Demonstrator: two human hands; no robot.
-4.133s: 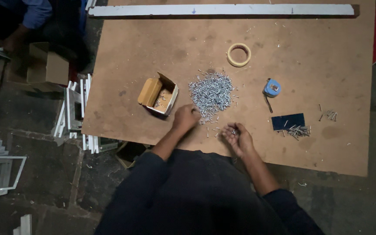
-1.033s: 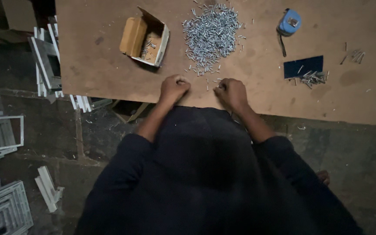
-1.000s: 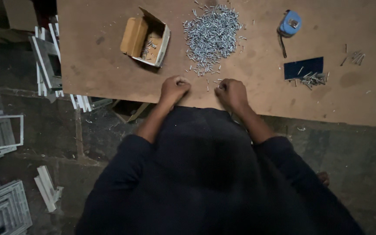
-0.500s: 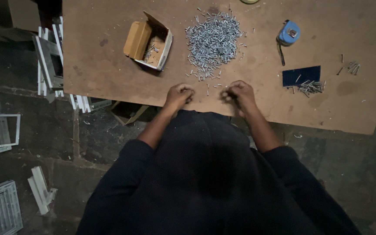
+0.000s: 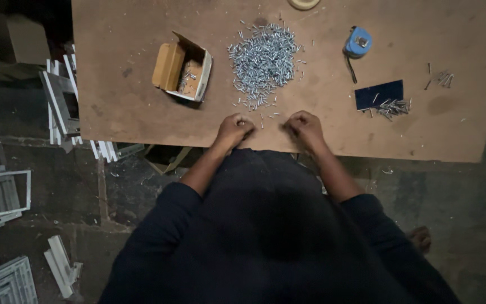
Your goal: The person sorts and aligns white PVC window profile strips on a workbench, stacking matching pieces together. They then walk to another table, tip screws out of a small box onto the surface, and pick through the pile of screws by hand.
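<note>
Both hands rest curled at the near edge of the bench [image 5: 142,112]: the left hand [image 5: 233,130] has a narrow grip, fingers bunched as if pinching something tiny, and the right hand [image 5: 306,127] is likewise closed tight, though what either one holds, if anything, I cannot tell. A few loose screws [image 5: 265,117] lie between the two hands, just short of the edge, and the main screw pile [image 5: 264,59] sits beyond them toward the middle. Being small, smooth and round-shanked, these strays could likely roll or get brushed off the edge by a wrist and vanish onto the dark floor. The bench is flat matte brown board, scuffed. Left of the pile an open cardboard box [image 5: 182,72] lies tilted with screws inside; to the right are a blue tape measure [image 5: 358,43], a dark rectangular card [image 5: 379,94] and scattered nails [image 5: 392,107].
</note>
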